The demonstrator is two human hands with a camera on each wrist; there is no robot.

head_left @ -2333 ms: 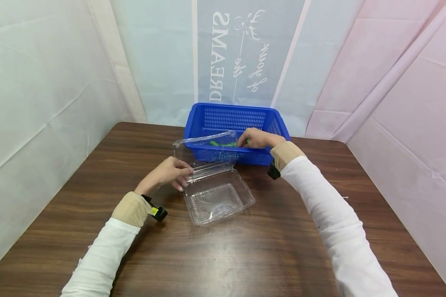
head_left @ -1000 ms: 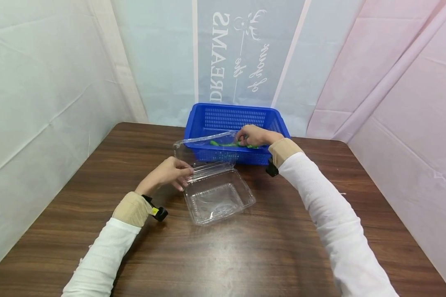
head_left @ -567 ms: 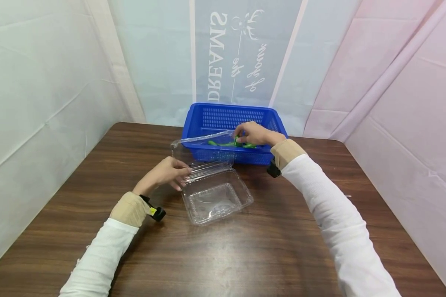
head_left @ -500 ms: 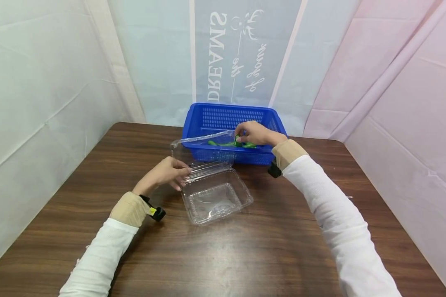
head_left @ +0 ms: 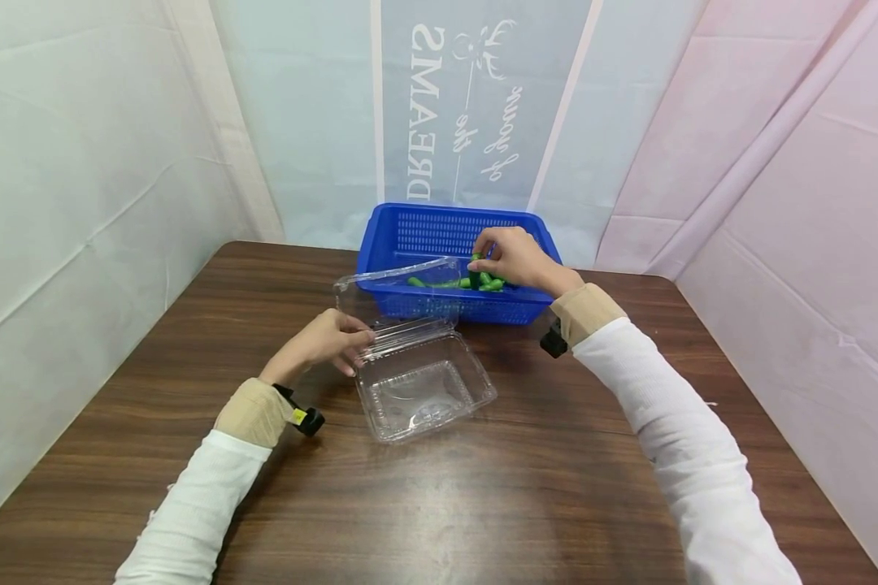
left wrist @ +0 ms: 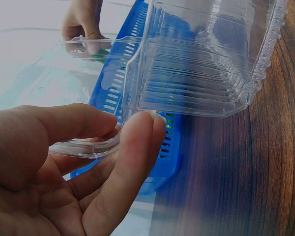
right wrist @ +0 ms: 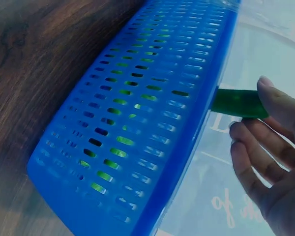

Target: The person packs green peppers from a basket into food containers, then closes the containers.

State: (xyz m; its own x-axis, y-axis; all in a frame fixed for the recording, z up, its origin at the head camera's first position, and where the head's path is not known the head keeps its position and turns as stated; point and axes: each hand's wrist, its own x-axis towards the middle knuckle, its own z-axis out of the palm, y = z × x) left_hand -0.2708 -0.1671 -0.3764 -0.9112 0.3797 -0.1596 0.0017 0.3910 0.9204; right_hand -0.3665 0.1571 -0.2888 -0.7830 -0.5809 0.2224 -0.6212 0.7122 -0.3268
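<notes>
My right hand (head_left: 515, 256) pinches a dark green pepper (head_left: 475, 276) by its upper end, over the blue plastic basket (head_left: 454, 210). In the right wrist view, thumb and fingers hold the pepper (right wrist: 238, 103) while its other end goes behind the basket rim. Several lighter green peppers (head_left: 492, 283) lie in the basket. In front of it sits a clear plastic clamshell container (head_left: 488, 397), its lid (head_left: 398, 299) raised and overlapping the basket's front. My left hand (head_left: 329, 340) grips the container's left side near the hinge, thumb and fingertips at the edge in the left wrist view.
The brown wooden table (head_left: 439, 512) extends around the container and toward me. Behind the basket hangs a pale cloth backdrop (head_left: 322, 122) with mirrored lettering. White cloth sides (head_left: 80, 203) close in the table at left and right.
My right hand has risen from inside the basket and shifted slightly right, with the green pepper lifted upright in its fingers. My left hand and the container keep their places.
</notes>
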